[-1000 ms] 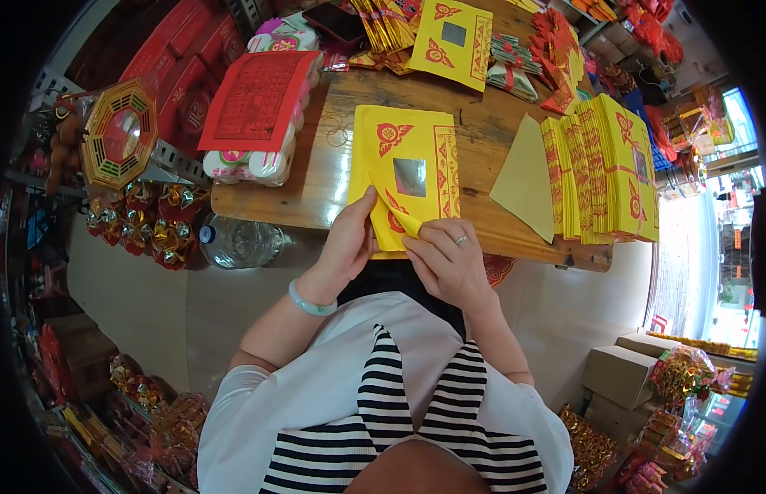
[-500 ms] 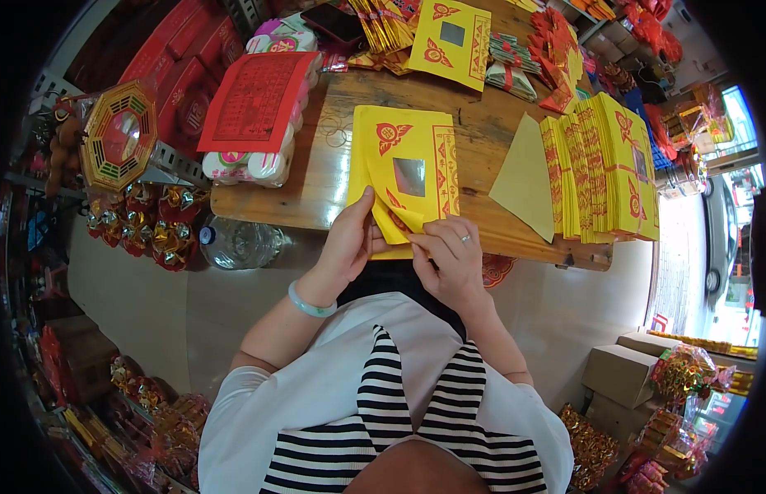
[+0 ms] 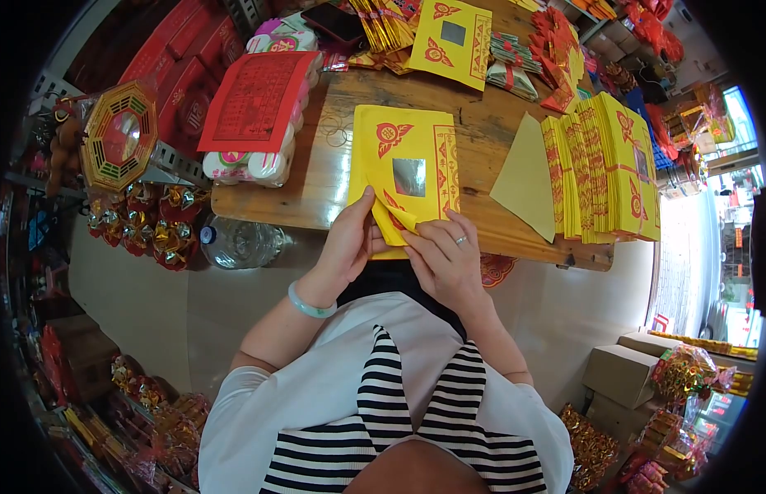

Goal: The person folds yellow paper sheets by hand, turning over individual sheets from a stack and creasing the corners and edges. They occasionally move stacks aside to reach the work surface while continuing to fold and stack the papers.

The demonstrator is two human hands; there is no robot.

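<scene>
A stack of yellow papers point(image 3: 379, 165) with red prints and a silver square lies at the table's front edge, the near edge of its top sheet lifted and folded over. My left hand point(image 3: 350, 235), with a pale bracelet on the wrist, holds the sheet's near left side between thumb and fingers. Wearing a ring, my right hand point(image 3: 446, 253) pinches the folded near corner. To the right stand thick bundles of folded yellow papers point(image 3: 601, 169), beside a plain yellow sheet point(image 3: 527, 183).
The wooden table point(image 3: 317, 193) holds rubber bands point(image 3: 335, 132), a red printed sheet point(image 3: 259, 100) over wrapped rolls, and another yellow paper point(image 3: 450, 41) at the back. A plastic bottle point(image 3: 245, 244) stands below the left edge. Cardboard boxes point(image 3: 618, 376) are at the lower right.
My right hand has shifted slightly left with the folded corner, and its fingers have moved. My left hand keeps its place. Outside at the right, the dark car has moved out of sight.
</scene>
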